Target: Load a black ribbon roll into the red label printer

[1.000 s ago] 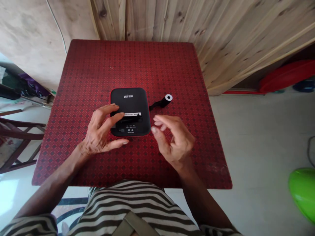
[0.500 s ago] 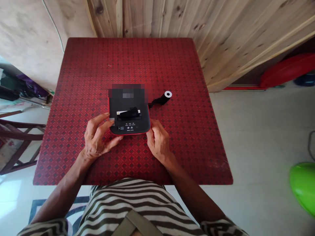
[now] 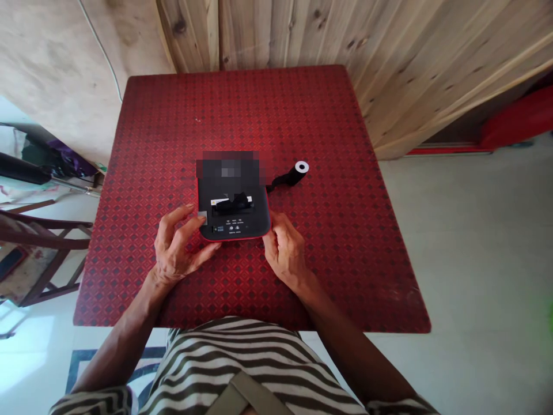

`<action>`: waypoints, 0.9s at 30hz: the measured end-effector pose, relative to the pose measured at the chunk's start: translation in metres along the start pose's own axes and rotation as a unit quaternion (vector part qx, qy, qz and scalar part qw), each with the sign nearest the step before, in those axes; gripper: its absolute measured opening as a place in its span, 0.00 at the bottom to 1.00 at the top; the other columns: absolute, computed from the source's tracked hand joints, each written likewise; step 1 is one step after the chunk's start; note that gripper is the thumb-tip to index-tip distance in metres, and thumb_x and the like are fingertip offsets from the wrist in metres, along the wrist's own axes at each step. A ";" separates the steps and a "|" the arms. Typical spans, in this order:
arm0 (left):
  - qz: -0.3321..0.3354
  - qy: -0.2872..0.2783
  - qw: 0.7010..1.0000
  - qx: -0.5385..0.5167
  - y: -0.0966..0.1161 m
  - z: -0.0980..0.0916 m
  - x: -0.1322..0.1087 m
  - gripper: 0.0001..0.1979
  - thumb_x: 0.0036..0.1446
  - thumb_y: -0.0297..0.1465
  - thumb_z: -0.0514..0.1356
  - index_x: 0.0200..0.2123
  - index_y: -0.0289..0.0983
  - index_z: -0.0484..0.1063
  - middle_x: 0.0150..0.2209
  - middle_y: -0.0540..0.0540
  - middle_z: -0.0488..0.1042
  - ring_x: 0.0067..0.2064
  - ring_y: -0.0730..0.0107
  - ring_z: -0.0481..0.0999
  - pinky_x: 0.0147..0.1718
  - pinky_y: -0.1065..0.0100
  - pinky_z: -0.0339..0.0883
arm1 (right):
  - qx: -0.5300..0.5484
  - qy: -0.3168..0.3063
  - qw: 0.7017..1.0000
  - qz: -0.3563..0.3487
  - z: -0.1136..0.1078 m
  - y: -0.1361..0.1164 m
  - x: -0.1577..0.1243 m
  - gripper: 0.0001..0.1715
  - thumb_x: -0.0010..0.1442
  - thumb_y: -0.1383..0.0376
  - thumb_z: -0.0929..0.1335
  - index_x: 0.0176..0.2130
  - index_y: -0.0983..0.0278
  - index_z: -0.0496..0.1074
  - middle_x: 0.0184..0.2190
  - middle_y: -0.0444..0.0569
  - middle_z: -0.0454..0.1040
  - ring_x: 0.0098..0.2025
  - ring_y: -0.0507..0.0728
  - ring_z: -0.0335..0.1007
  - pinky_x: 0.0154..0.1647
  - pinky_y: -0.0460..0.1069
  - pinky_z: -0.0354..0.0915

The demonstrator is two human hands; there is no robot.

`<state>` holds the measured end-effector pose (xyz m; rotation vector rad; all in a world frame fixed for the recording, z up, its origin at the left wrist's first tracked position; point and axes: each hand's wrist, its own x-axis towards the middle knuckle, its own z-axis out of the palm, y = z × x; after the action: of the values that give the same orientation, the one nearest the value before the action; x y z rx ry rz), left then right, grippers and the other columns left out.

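Observation:
A flat black device (image 3: 250, 222) with a red rim, white markings and a gray tab at its left edge is near the middle of the red table, its far part blurred out. My left hand (image 3: 177, 245) holds its near left corner, index fingertip at the gray tab and thumb along the front edge, other fingers apart. At the near right corner, my right hand (image 3: 286, 248) grips the side with bent fingers, partly hidden beneath the edge. Across the device's slot lies a bunched black strap (image 3: 234, 203). Beyond its right side is a black cylinder with a white ring end (image 3: 301, 167).
The red patterned table (image 3: 173, 127) stands against a wooden plank wall (image 3: 328, 34). A dark wooden chair (image 3: 47, 236) is at the left, beside a black tube with a metal rod (image 3: 21, 168). Something red (image 3: 518, 121) is at the far right.
The whole view has shifted, so the table and device appear slightly further right. Both hands keep nearly the same places on the device. The green object at the right has almost left the picture.

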<state>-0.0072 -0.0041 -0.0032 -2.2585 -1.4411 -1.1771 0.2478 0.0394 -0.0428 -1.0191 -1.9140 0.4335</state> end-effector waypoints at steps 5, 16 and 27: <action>0.010 0.004 1.000 0.014 0.000 -0.001 0.001 0.29 0.60 0.42 0.73 0.60 0.39 0.73 0.57 0.36 0.75 0.55 0.56 0.80 0.51 0.58 0.81 | -0.012 -0.007 1.000 -0.003 0.001 0.001 -0.001 0.23 0.73 0.74 0.61 0.62 0.57 0.66 0.46 0.52 0.79 0.44 0.58 0.80 0.45 0.54 0.77; 0.020 0.007 0.999 0.030 -0.002 -0.004 0.006 0.29 0.58 0.41 0.75 0.59 0.39 0.74 0.53 0.39 0.76 0.53 0.59 0.80 0.51 0.61 0.80 | -0.019 -0.011 1.000 0.010 0.001 0.003 -0.001 0.27 0.73 0.73 0.61 0.67 0.58 0.66 0.44 0.53 0.78 0.43 0.60 0.78 0.46 0.55 0.77; -0.053 -0.013 0.997 -0.056 -0.003 -0.002 0.007 0.31 0.52 0.42 0.78 0.56 0.41 0.75 0.55 0.39 0.74 0.55 0.55 0.79 0.50 0.54 0.80 | -0.007 -0.017 1.000 0.014 0.000 0.002 -0.001 0.28 0.73 0.73 0.61 0.67 0.58 0.66 0.45 0.53 0.79 0.43 0.59 0.79 0.46 0.55 0.78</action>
<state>-0.0100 0.0008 0.0025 -2.3040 -1.5591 -1.2946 0.2494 0.0395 -0.0444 -1.0550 -1.9375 0.4559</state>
